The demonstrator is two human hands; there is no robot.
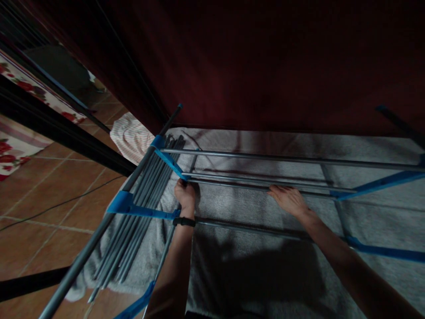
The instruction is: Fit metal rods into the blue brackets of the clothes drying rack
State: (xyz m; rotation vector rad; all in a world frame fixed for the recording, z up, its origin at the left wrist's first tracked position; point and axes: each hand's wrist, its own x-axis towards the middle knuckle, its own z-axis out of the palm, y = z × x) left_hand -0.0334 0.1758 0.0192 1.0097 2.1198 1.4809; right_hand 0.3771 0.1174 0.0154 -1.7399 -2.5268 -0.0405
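Gripping a grey tube-and-blue-plastic rack [285,160] with both hands; it sits over a grey blanket [229,204], spanning most of the view. Left hand [186,195] is closed at the rack's left end, right by the inner tip of the far-left blue bracket [171,165]; exactly what the palm wraps is hidden. Right hand [288,199] has its fingers pinched on the lower crossbar [232,184], toward the rack's right half. Near-left blue bracket [146,212] is on the same side rail [89,243], its inner tip just beside the black wristband [184,221] on the left wrist. Two more blue arms at the rack's right end: far-right bracket [388,184] and near-right bracket [385,251]. Loose grey tubes [141,221] lie side by side in a bundle on the blanket, under the rack's left rail. Dark red fabric [265,71] hangs beyond the rack's far side. Left of the rack: brown tiled floor [43,239] with a thin dark cable [66,205] across it, black bar [66,128] running diagonally, rose-print cloth [20,153] further out. Striped cloth [131,138] lies on the floor off the rack's far-left corner. Light is dim, shadows heavy on the blanket.
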